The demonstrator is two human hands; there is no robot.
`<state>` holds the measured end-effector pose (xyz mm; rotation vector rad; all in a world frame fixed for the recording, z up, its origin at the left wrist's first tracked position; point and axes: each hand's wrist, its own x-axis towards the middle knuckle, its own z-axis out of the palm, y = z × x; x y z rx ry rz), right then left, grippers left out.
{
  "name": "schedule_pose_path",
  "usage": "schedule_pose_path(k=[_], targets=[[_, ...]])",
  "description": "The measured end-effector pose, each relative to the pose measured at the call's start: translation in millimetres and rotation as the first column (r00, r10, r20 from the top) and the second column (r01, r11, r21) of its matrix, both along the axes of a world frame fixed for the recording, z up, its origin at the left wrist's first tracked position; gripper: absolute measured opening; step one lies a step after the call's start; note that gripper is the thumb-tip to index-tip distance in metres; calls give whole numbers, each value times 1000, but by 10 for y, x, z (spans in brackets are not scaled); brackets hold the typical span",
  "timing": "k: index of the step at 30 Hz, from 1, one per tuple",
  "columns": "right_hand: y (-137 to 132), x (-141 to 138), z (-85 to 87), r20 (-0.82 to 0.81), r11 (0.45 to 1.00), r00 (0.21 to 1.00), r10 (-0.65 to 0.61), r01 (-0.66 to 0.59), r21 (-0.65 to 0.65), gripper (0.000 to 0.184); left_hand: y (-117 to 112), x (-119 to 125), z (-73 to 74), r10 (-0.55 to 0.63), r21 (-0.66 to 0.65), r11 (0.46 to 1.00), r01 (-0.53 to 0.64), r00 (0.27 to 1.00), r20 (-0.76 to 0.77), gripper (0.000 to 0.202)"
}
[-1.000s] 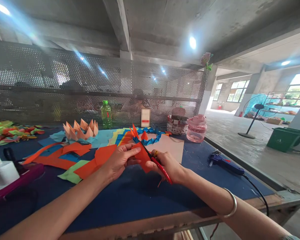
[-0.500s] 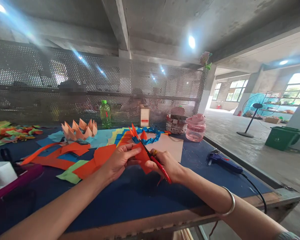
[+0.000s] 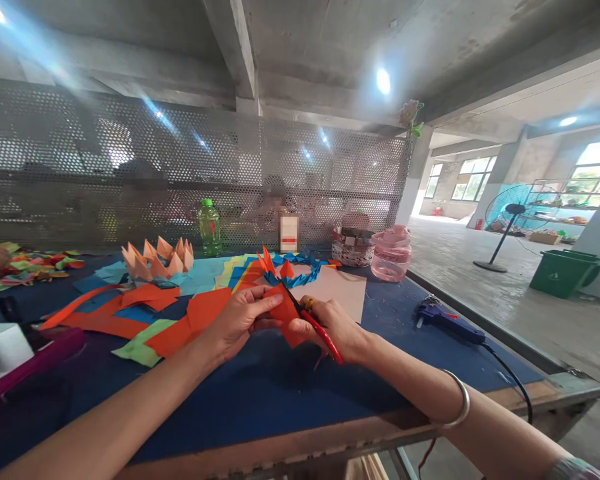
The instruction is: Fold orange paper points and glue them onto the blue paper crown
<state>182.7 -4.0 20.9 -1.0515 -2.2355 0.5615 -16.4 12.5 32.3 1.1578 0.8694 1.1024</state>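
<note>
Orange paper (image 3: 283,313), a small folded piece, sits between the two hands just above the table (image 3: 280,400), near its middle. Left hand (image 3: 233,323): thumb and forefinger pinched on the paper's left edge, remaining fingers curled beneath it; the paper lies at 3 o'clock from this hand, touching it. Right hand (image 3: 340,328): closed through the red handles of the scissors (image 3: 314,325), with the paper at 9 o'clock. The scissors' long axis runs from the handles at 5 o'clock to the dark blade tips at 11 o'clock, and the blades cross the paper's right half. How far the blades are parted cannot be told. Both hands touch the paper or bear on it; the left alone holds it. A metal bangle (image 3: 457,408) circles the right wrist. Outward: at 9 o'clock from the left hand, loose orange strips (image 3: 125,313) and a green scrap (image 3: 139,347) lie on the blue surface. At 12 o'clock, a beige sheet (image 3: 341,288), a blue folded chain (image 3: 303,273) and, further left, a peach paper crown (image 3: 157,259). At 3 o'clock from the right hand, well apart, a blue glue gun (image 3: 447,320) lies with its cord trailing over the table edge. Far side: green bottle (image 3: 209,228), woven basket (image 3: 354,247), pink jar (image 3: 391,255), all before a perforated metal screen (image 3: 105,167).
</note>
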Motion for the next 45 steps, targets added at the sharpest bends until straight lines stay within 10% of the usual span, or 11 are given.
schedule_pose_path(k=[23,30,37,45], targets=[[62,-10,-21,-26,991,991,-131,131,25,54,-17,22,14,11,-20,1000,-12,1000,-7,6],[303,350,168,310,807,746,-590,534,250,34,2,22,11,33,-13,999,-33,999,13,5],[569,874,150,439,670,540,-718,707,226,25,75,-14,7,98,-20,995,-98,994,42,9],[484,819,215,348,684,592,-727,668,293,28,93,-38,46,183,-50,982,-181,981,56,19]])
